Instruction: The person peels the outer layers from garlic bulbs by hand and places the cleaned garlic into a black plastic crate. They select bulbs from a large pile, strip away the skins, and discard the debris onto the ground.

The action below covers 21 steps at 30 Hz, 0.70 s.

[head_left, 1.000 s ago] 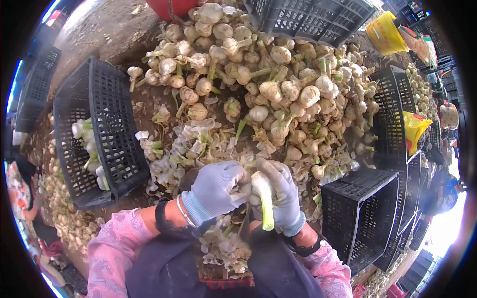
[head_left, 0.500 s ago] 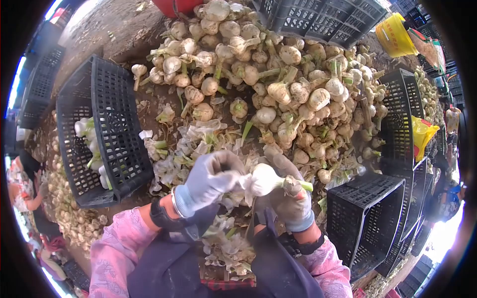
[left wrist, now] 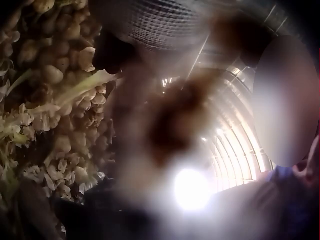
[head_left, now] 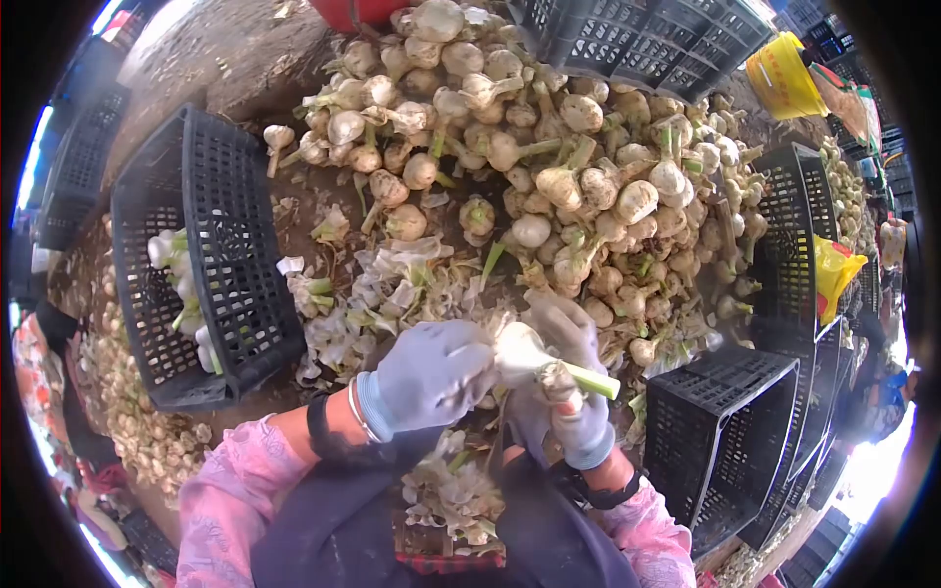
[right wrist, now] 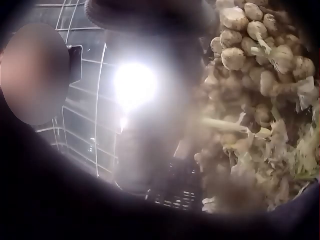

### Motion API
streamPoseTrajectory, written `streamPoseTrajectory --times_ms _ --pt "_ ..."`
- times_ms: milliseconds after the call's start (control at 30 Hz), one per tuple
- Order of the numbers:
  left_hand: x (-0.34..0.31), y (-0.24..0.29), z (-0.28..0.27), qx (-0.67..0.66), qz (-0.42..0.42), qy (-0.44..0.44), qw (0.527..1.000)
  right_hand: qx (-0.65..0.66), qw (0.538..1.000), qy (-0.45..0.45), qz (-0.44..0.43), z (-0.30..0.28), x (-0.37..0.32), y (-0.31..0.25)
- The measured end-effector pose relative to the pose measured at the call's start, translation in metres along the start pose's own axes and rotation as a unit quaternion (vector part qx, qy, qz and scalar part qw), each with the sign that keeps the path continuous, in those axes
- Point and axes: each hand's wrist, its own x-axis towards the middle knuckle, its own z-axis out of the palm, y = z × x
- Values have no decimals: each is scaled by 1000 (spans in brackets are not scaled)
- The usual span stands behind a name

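Note:
A white garlic bulb [head_left: 520,351] with a trimmed green stem is held between the two gloved hands, in front of the lap in the head view. My right hand [head_left: 580,416] grips it at the stem, the thumb lying across. The fingers of my left hand [head_left: 436,372] are curled against the bulb's left side, over its skin. Loose peeled garlic skins [head_left: 451,495] lie on the lap just below. Both wrist views are blurred close up, and the bulb is hard to make out there.
A large heap of unpeeled garlic [head_left: 627,196] spreads ahead, with discarded skins [head_left: 402,284] nearer me. At the left, a black crate [head_left: 240,284] holds several cleaned bulbs. Another black crate [head_left: 720,392] stands at the right, and one more [head_left: 647,44] at the back.
The garlic turned from stem pointing down to stem pointing right. My left hand drew away to the left with a strip of skin, then came back against the bulb.

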Motion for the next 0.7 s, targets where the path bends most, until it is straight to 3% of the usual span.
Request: streamPoseTrajectory --times_ms 33,67,100,133,167,300,333,400,433,467,500,567,600,633,700 --pt "1 2 -2 -16 -17 27 999 -98 995 12 -9 -2 -2 4" --pt "0 5 -5 -33 -36 53 997 108 979 45 165 7 -9 -10" --pt "0 7 -5 -50 -53 79 994 110 983 35 142 6 -13 -7" --pt "-9 0 -2 -122 -175 104 971 112 986 25 117 4 -15 -3" --pt "-10 -9 -4 -195 -237 119 944 113 989 15 93 3 -17 0" --pt "-12 -47 -19 -267 -418 249 832 151 986 -8 66 -12 -20 4" --pt "-20 -64 -25 -198 -439 185 857 257 965 -4 56 -10 -19 9" --pt "-15 -55 -23 55 -280 156 946 306 949 -1 73 -12 -20 19" --pt "-14 -48 -23 37 -212 147 965 332 940 0 82 -13 -20 22" --pt "-13 -42 -22 17 -143 134 980 257 960 -10 109 -18 -20 21" --pt "-13 -23 -26 -117 -220 44 967 209 973 -6 100 -15 -19 18" --pt "0 3 -30 -8 -105 -22 994 111 990 -1 82 -8 -14 7" --pt "2 9 -26 39 -89 -33 995 -8 999 -27 34 -10 -10 5" --pt "2 13 -22 85 -72 -43 993 -116 989 -43 -77 -7 -3 -1" --pt "-2 9 -18 133 -35 -67 988 -180 974 -71 -120 -1 -1 -18"
